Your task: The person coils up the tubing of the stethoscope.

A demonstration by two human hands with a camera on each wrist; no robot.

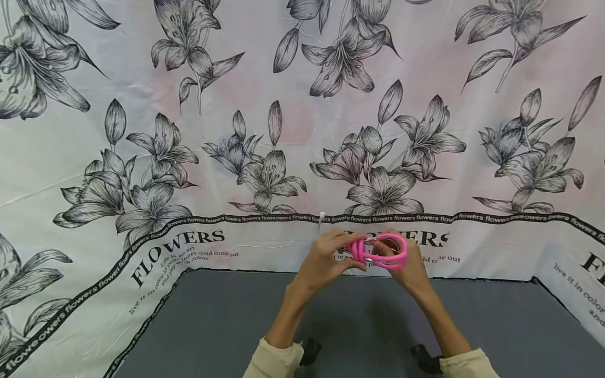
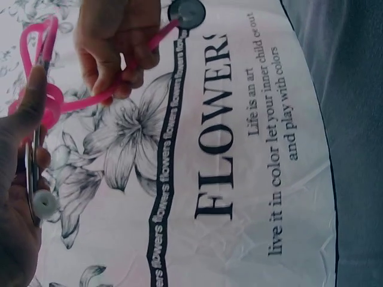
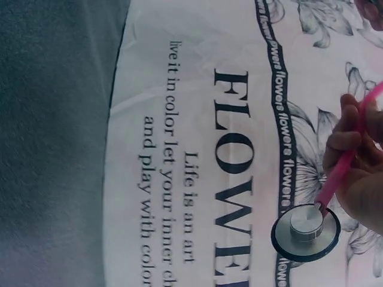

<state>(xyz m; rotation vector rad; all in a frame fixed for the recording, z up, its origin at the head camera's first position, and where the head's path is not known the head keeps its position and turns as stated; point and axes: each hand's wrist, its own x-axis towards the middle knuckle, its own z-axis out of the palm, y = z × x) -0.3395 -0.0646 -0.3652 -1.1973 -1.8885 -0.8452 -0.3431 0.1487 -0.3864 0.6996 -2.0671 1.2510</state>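
Both hands hold a stethoscope with pink tubing (image 1: 361, 251) above the cloth. My left hand (image 1: 326, 257) pinches the folded bundle, where the tubing wraps around itself and the metal ear tubes (image 2: 29, 167). One pale round ear tip (image 2: 45, 204) pokes out below the left fingers in the left wrist view. My right hand (image 1: 410, 268) grips the free run of tubing close to the chest piece (image 3: 306, 232), a silver disc with a dark rim. Seen from the right wrist, that disc hangs just beyond the curled fingers. Part of the bundle is hidden behind the left thumb.
A white cloth (image 1: 264, 247) printed with black lilies and lettering covers the far surface. Nearer the body lies a dark grey surface (image 1: 227, 320). Black straps (image 1: 309, 352) show at the sleeve cuffs.
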